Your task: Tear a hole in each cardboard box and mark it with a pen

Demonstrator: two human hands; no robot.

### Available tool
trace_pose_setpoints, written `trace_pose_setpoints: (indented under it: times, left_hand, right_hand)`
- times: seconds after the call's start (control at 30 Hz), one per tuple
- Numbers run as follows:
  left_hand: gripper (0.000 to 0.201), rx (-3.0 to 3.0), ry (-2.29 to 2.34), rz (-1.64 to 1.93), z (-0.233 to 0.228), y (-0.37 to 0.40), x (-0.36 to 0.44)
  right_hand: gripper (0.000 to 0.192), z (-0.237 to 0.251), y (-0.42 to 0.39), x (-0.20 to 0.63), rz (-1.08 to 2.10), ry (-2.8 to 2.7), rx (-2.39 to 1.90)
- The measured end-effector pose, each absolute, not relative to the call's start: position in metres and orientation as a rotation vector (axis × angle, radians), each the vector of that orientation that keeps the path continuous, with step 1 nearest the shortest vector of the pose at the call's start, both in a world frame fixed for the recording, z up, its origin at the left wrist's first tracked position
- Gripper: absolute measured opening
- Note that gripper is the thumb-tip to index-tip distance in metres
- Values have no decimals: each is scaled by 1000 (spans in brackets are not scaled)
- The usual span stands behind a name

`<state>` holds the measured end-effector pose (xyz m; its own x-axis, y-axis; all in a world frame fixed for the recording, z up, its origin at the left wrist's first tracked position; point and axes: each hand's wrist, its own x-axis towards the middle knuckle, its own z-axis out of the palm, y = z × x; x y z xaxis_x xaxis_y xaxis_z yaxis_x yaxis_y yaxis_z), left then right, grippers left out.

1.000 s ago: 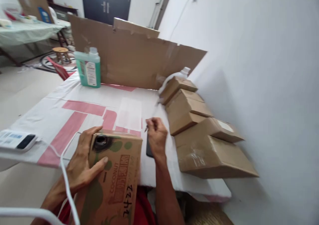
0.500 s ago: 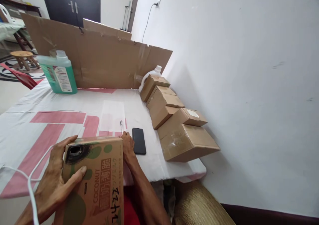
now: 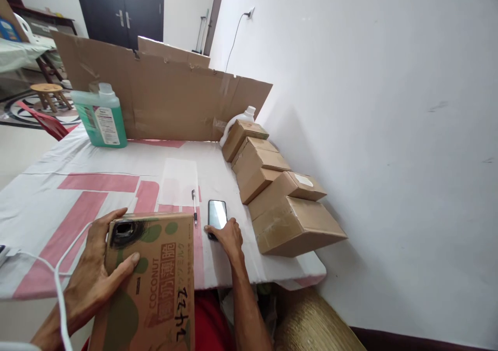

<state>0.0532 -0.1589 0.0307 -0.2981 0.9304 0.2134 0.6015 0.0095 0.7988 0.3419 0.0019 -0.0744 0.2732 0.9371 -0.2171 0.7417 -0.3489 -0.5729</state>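
Observation:
My left hand (image 3: 97, 268) grips a brown cardboard box (image 3: 163, 283) by its left side, thumb on the printed face and fingers round the edge behind. The box is tilted towards me; it bears green spots, the word COCONUT, handwritten digits and a dark-ringed hole near its upper left corner. On the cloth to the right, my right hand (image 3: 229, 237) is closed round the lower end of a phone (image 3: 217, 214), its thumb at the left edge. The phone lies flat with its screen lit. Between box and phone lies a pen (image 3: 194, 208), near a white paper sheet (image 3: 179, 181).
Several cardboard boxes (image 3: 272, 206) line the table's right side by the wall. Behind them stands a white jug (image 3: 249, 113); a green liquid bottle (image 3: 105, 120) is at the back left. A cardboard panel (image 3: 171, 99) crosses the back. A white cable (image 3: 62, 299) hangs at the left.
My right hand has moved right from the pen onto the phone, leaving the pen on the cloth. The phone's dark screen is now lit. My left hand still holds the box.

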Motion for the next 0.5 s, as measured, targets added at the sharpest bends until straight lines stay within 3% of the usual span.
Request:
trace_pose_setpoints:
  times: [0.13,0.33,0.5]
  left_hand:
    - [73,1614,1892,1186,26,-158,49]
    - [68,1580,1861,1232,23,-162,54]
    - [70,1612,1811,1243,24,-164,57]
  right_hand:
    - [46,-80,-1,346,1044,-1423,-1884]
    - [62,-52,-44,349,1496,-1047,-1369]
    - [59,9,-79,349,1756,-672,-1008]
